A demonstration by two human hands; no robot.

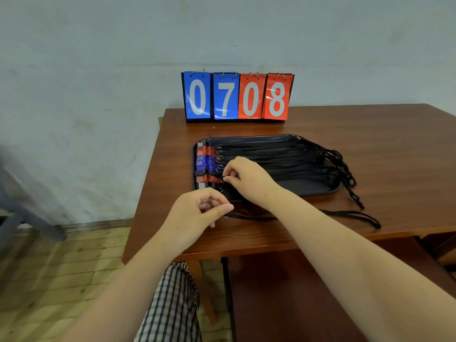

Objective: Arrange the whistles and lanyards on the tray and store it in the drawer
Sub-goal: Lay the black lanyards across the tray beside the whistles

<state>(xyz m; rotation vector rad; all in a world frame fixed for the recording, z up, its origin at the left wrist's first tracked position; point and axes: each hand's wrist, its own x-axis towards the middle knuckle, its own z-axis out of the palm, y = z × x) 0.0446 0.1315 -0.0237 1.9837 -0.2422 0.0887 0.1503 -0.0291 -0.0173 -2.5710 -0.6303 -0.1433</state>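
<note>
Head view gives us a brown wooden surface with a black tray lying on it, its long side running left to right. Along the tray's left end we see the whistles set in a neat column, side by side: a grey-and-black one at the far end, then red, two blue, black, red, and another grey-and-black one nearest us. Their black lanyards stretch rightward across the tray floor, and the looped ends spill over the right rim onto the surface. The right hand reaches in over the tray's near left part, its grip closed in a pinch on a small dark piece just right of the near red whistle; we cannot make out whether that piece is a ring or a cord end. The left hand is just in front of the tray's near left corner, fingers curled with the thumb laid across them. One loose lanyard lies on the surface in front of the tray and begins right under that hand, but we cannot tell whether the grip holds it. Behind the tray, at the back edge, stands a flip scoreboard reading 0 7 in blue and 0 8 in red.
</note>
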